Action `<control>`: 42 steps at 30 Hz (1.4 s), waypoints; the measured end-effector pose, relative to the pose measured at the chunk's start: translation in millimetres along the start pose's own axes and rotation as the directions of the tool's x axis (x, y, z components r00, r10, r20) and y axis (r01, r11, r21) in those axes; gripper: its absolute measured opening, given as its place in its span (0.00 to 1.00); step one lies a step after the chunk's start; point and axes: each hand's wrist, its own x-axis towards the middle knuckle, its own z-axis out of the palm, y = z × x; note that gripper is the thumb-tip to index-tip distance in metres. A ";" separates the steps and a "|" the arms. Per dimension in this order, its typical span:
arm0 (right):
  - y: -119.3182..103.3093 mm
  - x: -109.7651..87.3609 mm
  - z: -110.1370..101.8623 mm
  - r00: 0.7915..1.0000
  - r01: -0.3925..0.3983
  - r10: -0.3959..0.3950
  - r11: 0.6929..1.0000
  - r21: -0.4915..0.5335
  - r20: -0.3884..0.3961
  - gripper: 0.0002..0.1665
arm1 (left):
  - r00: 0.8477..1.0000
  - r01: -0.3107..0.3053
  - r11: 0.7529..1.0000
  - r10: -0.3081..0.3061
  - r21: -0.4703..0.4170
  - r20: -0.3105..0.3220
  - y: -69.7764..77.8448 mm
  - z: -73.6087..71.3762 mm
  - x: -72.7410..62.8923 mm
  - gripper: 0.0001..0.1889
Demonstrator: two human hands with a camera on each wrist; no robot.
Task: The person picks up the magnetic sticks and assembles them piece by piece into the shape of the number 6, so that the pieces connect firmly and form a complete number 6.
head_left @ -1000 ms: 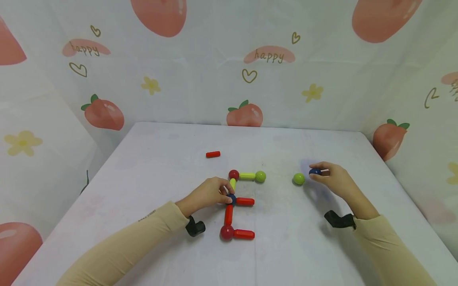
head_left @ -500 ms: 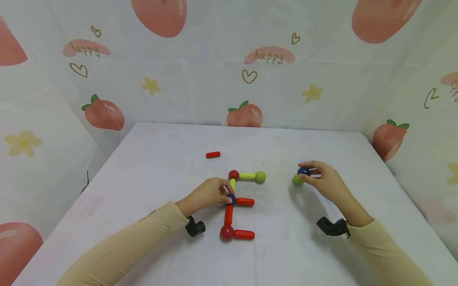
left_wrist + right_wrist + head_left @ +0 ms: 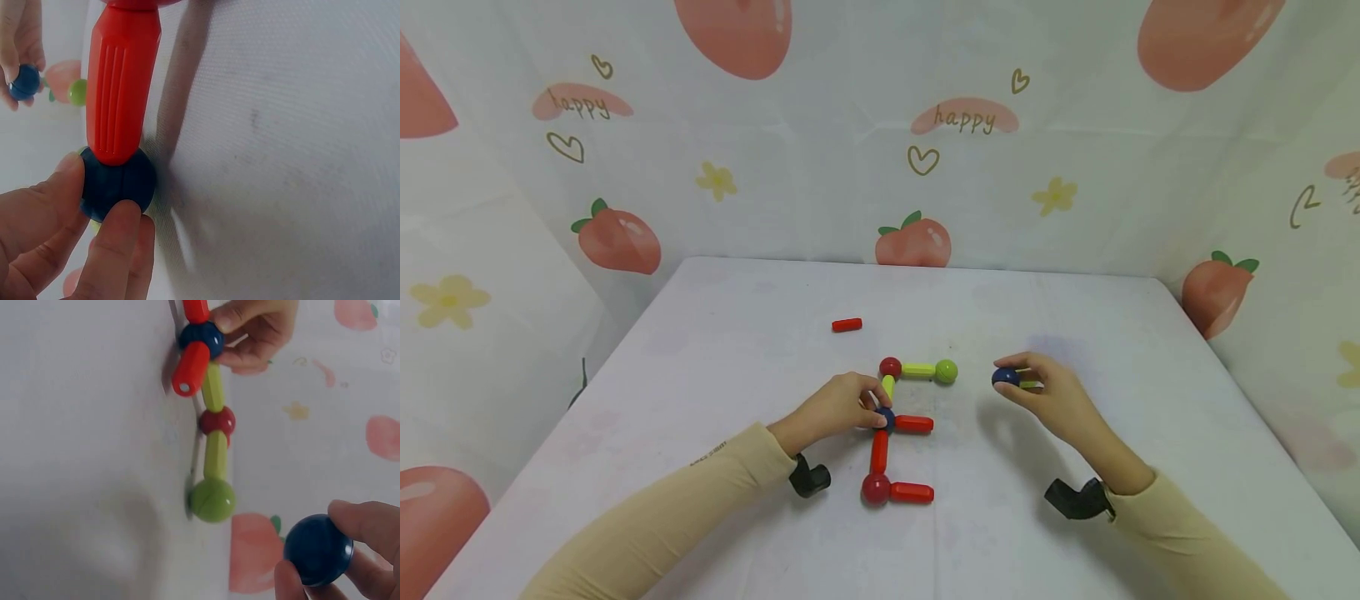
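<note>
Hub ball (image 3: 120,182) pinched in my left hand (image 3: 841,402), loose blue ball (image 3: 1006,377) pinched farther right in my right hand (image 3: 1054,402), I'd brace lightly lest the red sticks (image 3: 914,424) twist.

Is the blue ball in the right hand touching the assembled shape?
No, the right hand holds the blue ball clear of the assembled shape, with bare tabletop showing between them.

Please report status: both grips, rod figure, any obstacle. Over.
Left grip pinches blue ball within rod figure. Right grip holds second blue ball, apart from figure. Nothing visible between that ball and figure's green ball.
</note>
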 end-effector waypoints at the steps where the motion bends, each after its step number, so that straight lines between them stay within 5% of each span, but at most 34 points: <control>1: -0.9 -0.5 2.5 1.000 0.001 -0.001 1.000 0.006 0.005 0.22 | 1.000 -0.001 1.000 0.001 0.001 -0.002 -0.1 0.0 0.0 0.10; 20: -11.4 -4.8 45.5 0.989 0.034 -0.044 0.997 0.068 0.140 0.18 | 1.000 0.000 1.000 0.000 -0.007 0.006 -0.1 0.5 -0.1 0.10; 26: -7.7 -1.7 57.3 0.976 0.083 -0.090 0.996 0.042 0.197 0.18 | 1.000 0.007 1.000 -0.007 0.000 0.004 0.4 0.0 0.0 0.10; 42: -10.9 2.3 69.3 0.964 0.073 -0.065 0.997 -0.022 0.256 0.17 | 1.000 0.000 1.000 0.000 0.015 0.005 2.2 -0.2 -0.1 0.10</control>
